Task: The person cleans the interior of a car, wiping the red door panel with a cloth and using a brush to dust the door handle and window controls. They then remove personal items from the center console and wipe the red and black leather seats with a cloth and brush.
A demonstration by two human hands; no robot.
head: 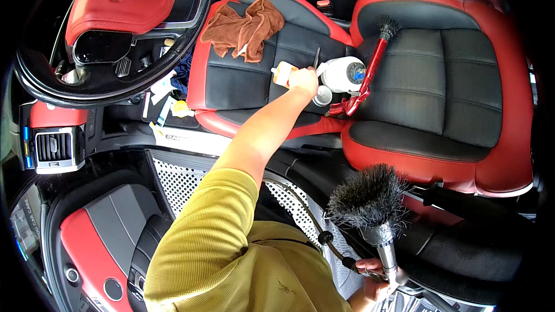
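My left hand (303,81) reaches over the driver's seat cushion, closed round a small orange-and-white item (284,73). A slim dark tool (317,57) shows just beyond the fingers; whether the hand holds it too is unclear. Beside the hand are a white bottle (336,73) lying on its side and a white cup or cap (322,95). A red air-gun tool with a black brush tip (373,69) leans on the backrest. A brown cloth (245,28) lies crumpled on the cushion. Low at the right, my right hand (376,284) grips a silver air gun with a bushy black brush head (370,201).
The steering wheel (125,100) stands at upper left, above a footwell with loose items. The open door (99,242) is at lower left. A hose (305,206) runs beside my body to the air gun. The seat backrest (438,82) rises at the right.
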